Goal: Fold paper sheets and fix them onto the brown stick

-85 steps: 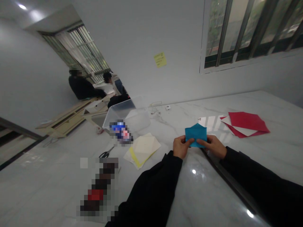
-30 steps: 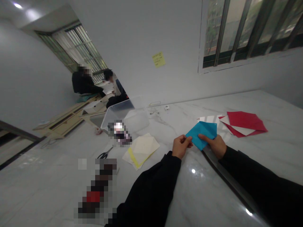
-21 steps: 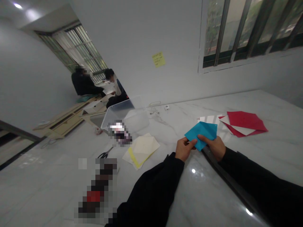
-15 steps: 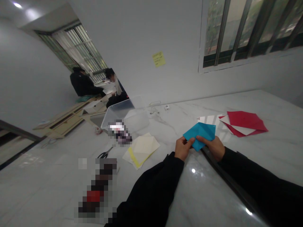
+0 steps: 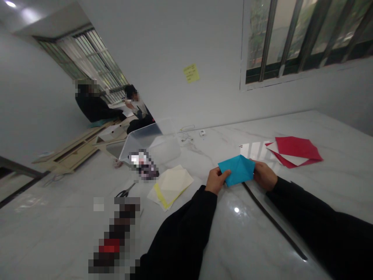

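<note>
I can read nothing here. The yellow sticky note (image 5: 191,73) on the wall, upper middle, bears writing too small to read; the blue paper (image 5: 236,170) I pinch is unprinted.

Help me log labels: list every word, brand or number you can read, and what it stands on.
Yellow sticky note on the wall: handwriting too small to read.
Blurred-out object beside clear box: unreadable.
Larger blurred-out object, nearer: unreadable.
Blue folded paper: no print.
</note>
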`<state>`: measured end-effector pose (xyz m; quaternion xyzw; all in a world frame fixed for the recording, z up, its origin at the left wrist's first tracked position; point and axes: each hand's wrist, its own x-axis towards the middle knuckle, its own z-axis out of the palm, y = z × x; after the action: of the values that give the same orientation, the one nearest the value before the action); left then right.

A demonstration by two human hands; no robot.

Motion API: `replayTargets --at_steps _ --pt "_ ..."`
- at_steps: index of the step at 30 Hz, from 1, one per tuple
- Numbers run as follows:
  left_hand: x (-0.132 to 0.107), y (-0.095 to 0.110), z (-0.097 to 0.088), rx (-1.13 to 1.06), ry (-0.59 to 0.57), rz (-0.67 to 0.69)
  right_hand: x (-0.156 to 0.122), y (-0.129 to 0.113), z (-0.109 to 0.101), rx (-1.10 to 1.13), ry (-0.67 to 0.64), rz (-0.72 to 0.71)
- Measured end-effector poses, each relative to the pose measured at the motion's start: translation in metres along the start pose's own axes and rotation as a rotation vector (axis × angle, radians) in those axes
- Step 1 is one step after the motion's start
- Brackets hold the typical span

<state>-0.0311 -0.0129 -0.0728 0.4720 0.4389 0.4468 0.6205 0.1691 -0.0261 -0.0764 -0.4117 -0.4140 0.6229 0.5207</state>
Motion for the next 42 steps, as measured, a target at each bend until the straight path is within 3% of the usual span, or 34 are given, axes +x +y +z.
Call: replayTargets --at_steps 6,12,23,42 --pt "-0.005 0.006 0.002 0.083 -0.055 0.029 -0.007 -0.004 0.008 -0.146 -0.117 -0.010" --pt "-0.009 0.011 0.006 0.064 -0.051 0.032 -0.008 -0.006 0.011 -0.235 -0.055 -0.021" --pt "-0.008 0.005 0.006 0.073 -0.078 0.045 -0.008 -0.004 0.008 -0.315 -0.083 -0.046" --pt "-0.008 0.005 0.006 0.110 -0.064 0.041 -0.008 0.000 0.010 -0.276 -0.076 -0.063"
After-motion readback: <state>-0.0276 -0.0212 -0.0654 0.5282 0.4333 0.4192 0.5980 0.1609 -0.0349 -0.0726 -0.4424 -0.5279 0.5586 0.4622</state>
